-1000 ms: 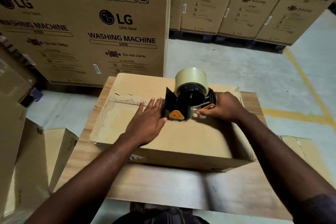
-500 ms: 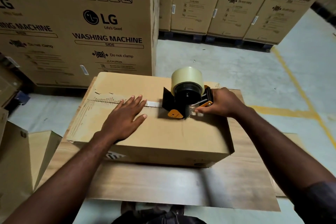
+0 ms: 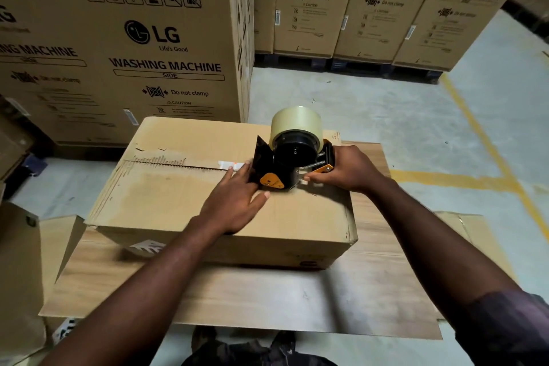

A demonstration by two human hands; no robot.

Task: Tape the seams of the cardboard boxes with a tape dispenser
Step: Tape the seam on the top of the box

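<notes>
left hand (image 3: pixel 234 202) slid flat to tape dispenser (image 3: pixel 294 151), right hand (image 3: pixel 347 169) gripping it, "lg washing machine" carton (image 3: pixel 133 38) behind

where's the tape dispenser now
Head view: the tape dispenser sits on the cardboard box, on its top seam right of centre, gripped by the right hand, left hand beside it.
</notes>
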